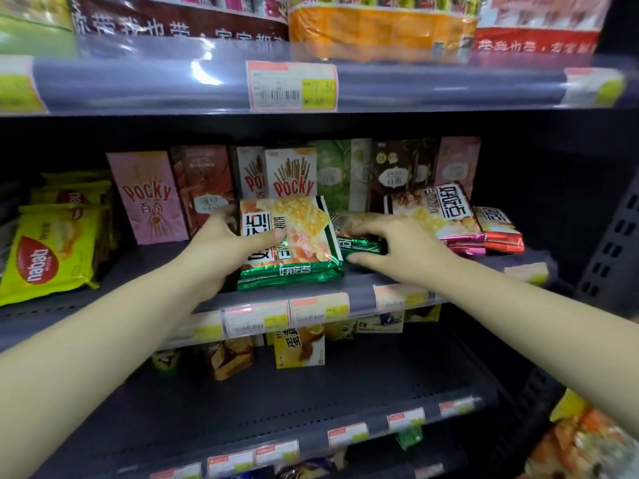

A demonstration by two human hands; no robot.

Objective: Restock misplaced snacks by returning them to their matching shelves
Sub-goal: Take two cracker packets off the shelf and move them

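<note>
A green-edged cracker packet point(294, 233) lies on top of a small stack at the front of the middle shelf point(145, 292). My left hand point(224, 243) grips its left side, thumb across the front. To its right lies a second green cracker packet point(359, 245), lower and partly hidden; my right hand point(397, 243) rests over it with fingers curled on its edge. Just right of that sit a pink-edged cracker packet point(439, 216) and a red-edged one point(498, 229).
Pocky boxes point(152, 198) and other stick-biscuit boxes stand upright behind the packets. Yellow Nabati wafer bags point(45, 254) fill the shelf's left end. Price tags point(292, 85) line each shelf edge. Lower shelves hold a yellow box point(299, 347) and a few small packs.
</note>
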